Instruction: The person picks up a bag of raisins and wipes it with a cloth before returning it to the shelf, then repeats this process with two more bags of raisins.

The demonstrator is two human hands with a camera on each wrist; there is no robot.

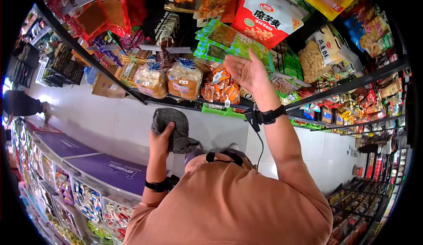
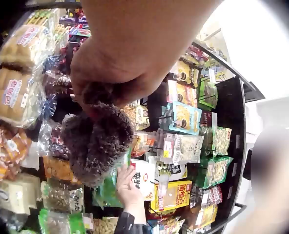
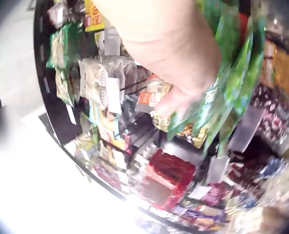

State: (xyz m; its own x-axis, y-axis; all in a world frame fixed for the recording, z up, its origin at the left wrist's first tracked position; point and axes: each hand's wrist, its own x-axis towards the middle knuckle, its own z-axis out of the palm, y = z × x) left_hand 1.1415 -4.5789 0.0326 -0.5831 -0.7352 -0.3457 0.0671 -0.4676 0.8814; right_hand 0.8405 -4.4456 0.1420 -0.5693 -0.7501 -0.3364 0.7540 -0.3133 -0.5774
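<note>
Left hand (image 1: 161, 141) grips a grey cloth (image 1: 175, 128), bunched for a firm hold, while my right hand (image 1: 246, 73), fingers straight, tips green packets (image 1: 220, 38) aside.

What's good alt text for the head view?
A person in an orange shirt faces a shop's snack rack, right hand raised and holding hanging green snack packets. The left hand grips a grey cloth lower down, below bagged bread loaves on a shelf.
</note>
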